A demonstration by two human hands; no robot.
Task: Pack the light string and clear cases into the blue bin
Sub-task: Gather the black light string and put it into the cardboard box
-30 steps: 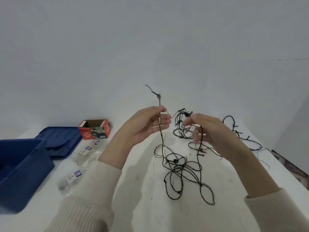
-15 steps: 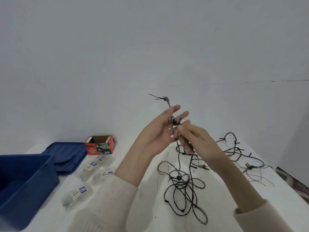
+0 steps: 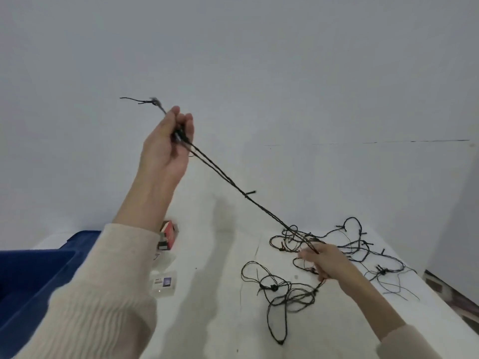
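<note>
White table (image 3: 207, 320) fills the lower frame, plain grey-white wall behind. Blue bin (image 3: 23, 288) sits at the table's left edge, partly cut off by the frame and partly hidden by the left sleeve (image 3: 98, 294); nothing visible inside the part that shows. Light string (image 3: 344, 252), black wire with small bulbs, lies in a loose tangle over the right half of the table, well apart from the bin. Two strands of it run taut, diagonally up-left from the tangle to the raised left hand (image 3: 166, 143). Left hand is held high above the table, fingers curled closed around a gathered bunch of the string; a short end with a small knot or bulb sticks out past the fingertips, up-left. Right hand (image 3: 324, 263) is low at the table, over the tangle, thumb and fingers pinched on strands of the string where the taut run meets the pile. More loops lie in front of that hand, toward the camera. Red cardboard box (image 3: 169, 235) stands just behind the left forearm, near the bin, mostly hidden. Clear case (image 3: 164, 282) with a small printed label lies flat on the table between the bin and the string, just beside the left sleeve. Any other cases are hidden by the arm.
</note>
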